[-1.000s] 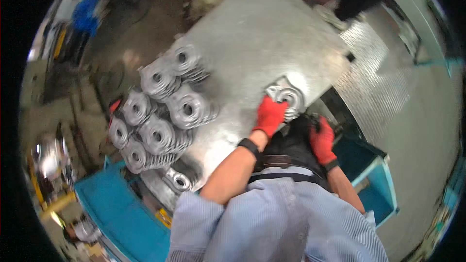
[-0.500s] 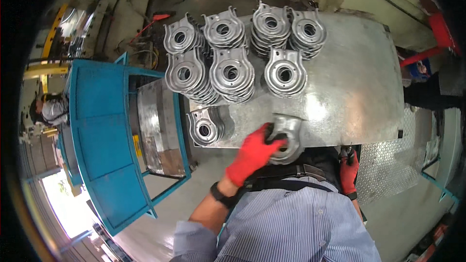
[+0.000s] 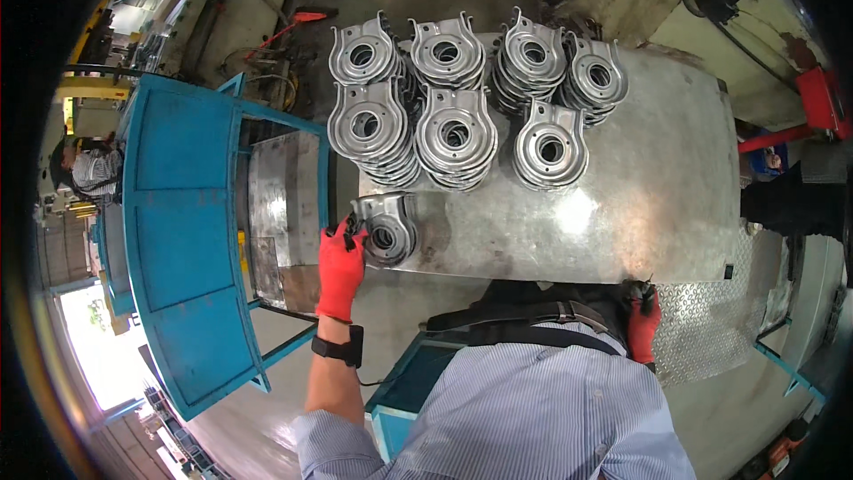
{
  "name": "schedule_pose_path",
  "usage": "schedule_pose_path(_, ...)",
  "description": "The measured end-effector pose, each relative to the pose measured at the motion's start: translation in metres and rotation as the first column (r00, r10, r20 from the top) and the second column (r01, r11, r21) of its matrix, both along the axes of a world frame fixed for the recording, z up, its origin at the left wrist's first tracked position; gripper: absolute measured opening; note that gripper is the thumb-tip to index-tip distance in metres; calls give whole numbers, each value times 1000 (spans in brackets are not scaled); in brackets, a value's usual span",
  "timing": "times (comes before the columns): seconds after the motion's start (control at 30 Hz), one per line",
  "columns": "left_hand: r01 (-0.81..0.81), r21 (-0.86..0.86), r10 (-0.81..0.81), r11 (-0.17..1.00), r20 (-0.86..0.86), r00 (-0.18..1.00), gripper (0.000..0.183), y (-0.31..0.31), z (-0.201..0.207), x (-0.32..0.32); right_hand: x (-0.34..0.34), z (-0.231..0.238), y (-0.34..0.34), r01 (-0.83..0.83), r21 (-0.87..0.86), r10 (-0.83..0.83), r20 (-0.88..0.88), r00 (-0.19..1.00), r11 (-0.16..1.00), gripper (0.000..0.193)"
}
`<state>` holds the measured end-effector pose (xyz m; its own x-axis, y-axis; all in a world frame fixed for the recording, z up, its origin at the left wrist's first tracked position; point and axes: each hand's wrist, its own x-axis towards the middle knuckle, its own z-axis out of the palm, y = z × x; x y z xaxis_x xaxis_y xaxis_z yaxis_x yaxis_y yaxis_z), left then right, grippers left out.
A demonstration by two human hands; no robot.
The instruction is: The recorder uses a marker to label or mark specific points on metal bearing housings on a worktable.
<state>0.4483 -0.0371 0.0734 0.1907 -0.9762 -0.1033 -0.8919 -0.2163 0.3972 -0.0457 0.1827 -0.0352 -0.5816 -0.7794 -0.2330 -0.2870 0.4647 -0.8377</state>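
My left hand [image 3: 341, 268], in a red glove, grips the left edge of a grey stamped metal part [image 3: 388, 228] with a round hole. That part lies on a low stack at the front left corner of the steel table [image 3: 657, 204]. Several taller stacks of the same parts [image 3: 458, 129] fill the far left half of the table. My right hand [image 3: 641, 327], also red-gloved, hangs curled by my waist at the table's front edge. My torso partly hides it, and I cannot tell whether it holds anything.
A blue steel frame [image 3: 182, 213] with a grey plate [image 3: 284, 200] inside stands left of the table. A person [image 3: 84, 169] sits at the far left. Diamond-plate flooring [image 3: 711, 329] lies at the right, a red stand [image 3: 813, 98] beyond it, and a blue bin [image 3: 404, 391] by my legs.
My left hand carried the metal part from the middle of the table's front edge leftward onto the low stack at the corner. My view has also swung round.
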Motion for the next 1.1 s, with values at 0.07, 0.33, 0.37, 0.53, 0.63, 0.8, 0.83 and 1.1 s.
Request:
schedule_pose_path(0.07, 11, 33, -16, 999, 148, 989, 45, -3, 0, -5, 1, 1, -1, 14, 6, -14, -9, 1000, 1000, 21)
schedule_pose_path(0.33, 6, 125, -29, 992, 184, 982, 41, 3, -16, 12, 10, 21, -8, 12, 62, -2, -154, 988, 998, 23)
schedule_pose_path(0.37, 21, 127, -47, 992, 208, 977, 40, 2, -15, 13, 10, 21, -9, 16, 55, -8, -144, 990, 998, 23)
schedule_pose_path(0.53, 131, 120, -159, 984, 258, 953, 37, -8, -13, -3, 3, 2, 9, 144, 51, -135, -146, 980, 988, 26)
schedule_pose_path(0.63, 348, -28, -309, 937, 395, 865, 37, 11, -41, 30, 6, 23, 4, 57, 83, -28, -315, 949, 995, 29)
schedule_pose_path(0.8, 156, -39, -134, 987, 341, 930, 39, -2, 18, -5, -2, -6, 27, 221, 83, -193, -261, 946, 972, 32)
schedule_pose_path(0.83, 279, -112, -206, 954, 432, 878, 37, -20, 17, -10, 1, -4, 28, 299, 62, -274, -263, 925, 952, 31)
schedule_pose_path(1.1, 760, -234, -774, 607, 44, 632, 27, -36, 142, -264, -26, 25, 62, 602, 26, -596, 175, 783, 798, 30)
